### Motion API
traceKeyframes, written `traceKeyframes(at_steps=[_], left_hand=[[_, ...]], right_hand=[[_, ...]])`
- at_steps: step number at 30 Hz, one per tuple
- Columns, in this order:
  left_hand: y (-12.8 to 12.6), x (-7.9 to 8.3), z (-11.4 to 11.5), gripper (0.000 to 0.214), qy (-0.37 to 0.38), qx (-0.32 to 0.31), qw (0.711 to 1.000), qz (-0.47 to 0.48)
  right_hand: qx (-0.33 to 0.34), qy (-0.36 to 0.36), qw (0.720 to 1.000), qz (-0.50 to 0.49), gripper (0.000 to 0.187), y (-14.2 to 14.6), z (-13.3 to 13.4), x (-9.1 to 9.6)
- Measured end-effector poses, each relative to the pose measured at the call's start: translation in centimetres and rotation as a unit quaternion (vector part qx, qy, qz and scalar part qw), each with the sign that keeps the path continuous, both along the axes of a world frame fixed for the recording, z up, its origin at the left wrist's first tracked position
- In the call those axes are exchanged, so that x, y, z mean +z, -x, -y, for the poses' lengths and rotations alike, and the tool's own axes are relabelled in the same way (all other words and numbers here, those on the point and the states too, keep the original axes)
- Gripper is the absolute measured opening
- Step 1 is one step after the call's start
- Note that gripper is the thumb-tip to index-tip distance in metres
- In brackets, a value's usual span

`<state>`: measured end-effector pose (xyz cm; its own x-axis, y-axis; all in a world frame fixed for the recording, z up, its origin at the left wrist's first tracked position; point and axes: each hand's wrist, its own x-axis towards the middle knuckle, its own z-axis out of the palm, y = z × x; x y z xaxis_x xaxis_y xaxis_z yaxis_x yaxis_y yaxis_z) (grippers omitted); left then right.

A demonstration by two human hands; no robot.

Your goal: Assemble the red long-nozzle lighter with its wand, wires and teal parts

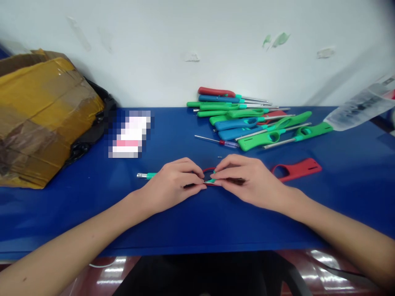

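Note:
Both hands are pinched round an opened red utility lighter (210,184) lying on the blue table. Its red rim and a bit of green inside show between my fingertips. To the left, its metal tip (141,175) and green collar stick out past my left hand (175,181), which grips the lighter's near part. My right hand (251,181) has its thumb and fingers closed at the green piece; what exactly they pinch is hidden. A loose red casing half (300,169) lies just right of my right hand. Beyond the hands are a screwdriver (216,141) and a tiny screw (219,156).
Several green, blue and red utility lighters (243,113) are piled by the wall. A taped cardboard box (46,119) with black plastic stands at left, near a blurred-out white item (131,135). A clear plastic bottle (361,107) lies at right. The table's front edge (197,249) runs below.

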<state>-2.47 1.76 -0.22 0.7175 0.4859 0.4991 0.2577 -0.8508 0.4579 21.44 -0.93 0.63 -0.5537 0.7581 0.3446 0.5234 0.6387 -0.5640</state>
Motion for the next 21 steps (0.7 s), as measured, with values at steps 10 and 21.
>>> traceKeyframes(at_steps=[10, 21], left_hand=[[-0.2, 0.0, 0.3, 0.009, 0.004, 0.017, 1.0, -0.008], [-0.5, -0.5, 0.1, 0.013, -0.033, 0.013, 0.999, -0.009]], right_hand=[[0.001, 0.017, 1.0, 0.002, 0.014, -0.1, -0.2, 0.1], [-0.008, 0.068, 0.997, 0.038, 0.046, -1.1, -0.9, 1.8]])
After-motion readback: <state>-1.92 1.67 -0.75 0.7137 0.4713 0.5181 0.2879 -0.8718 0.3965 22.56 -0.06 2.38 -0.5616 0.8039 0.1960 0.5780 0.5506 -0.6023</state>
